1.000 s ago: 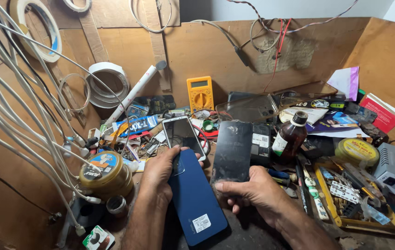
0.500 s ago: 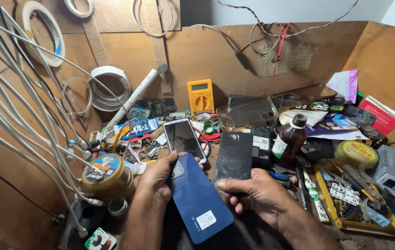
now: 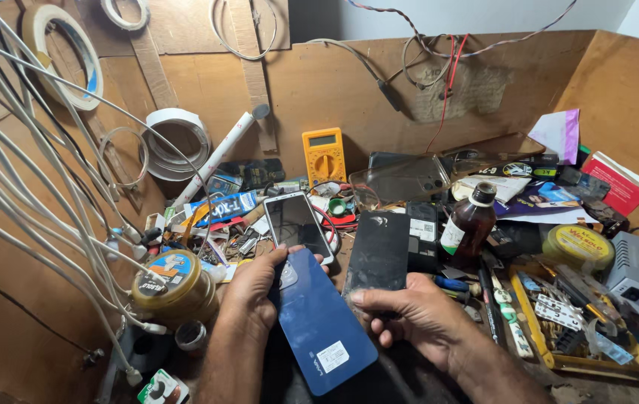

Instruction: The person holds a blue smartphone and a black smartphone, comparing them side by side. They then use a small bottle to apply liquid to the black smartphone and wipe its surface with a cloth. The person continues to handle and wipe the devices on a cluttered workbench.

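Head view, pretty cluttered table (image 3: 409,374) here. A blue phone (image 3: 319,322) is gripped back-up in the left hand (image 3: 248,299), fingers wrapped around its far left edge, thumb over the top corner. It's tilted, with the near end pointing right, and a small white sticker is seen near its bottom. A dark glass panel (image 3: 377,251) is held up by the right hand (image 3: 417,322), pinched at its near edge between thumb and fingers, so it stands just right of the blue phone, barely apart from it.

Just beyond the left hand, a second phone (image 3: 297,227) with a white rim is laid screen-up. Farther back against the wooden wall, a yellow multimeter (image 3: 324,155) is propped up. A brown bottle (image 3: 469,224) with a black cap is parked right of the panel, and a clear phone case (image 3: 402,179) is seen behind it. On the left, a round tin (image 3: 172,280) is sat near the left wrist, with white cables (image 3: 43,194) hanging over it. A yellow tray (image 3: 574,329) of tools is placed on the near right, and a red box (image 3: 619,183) is stashed in the far right corner.
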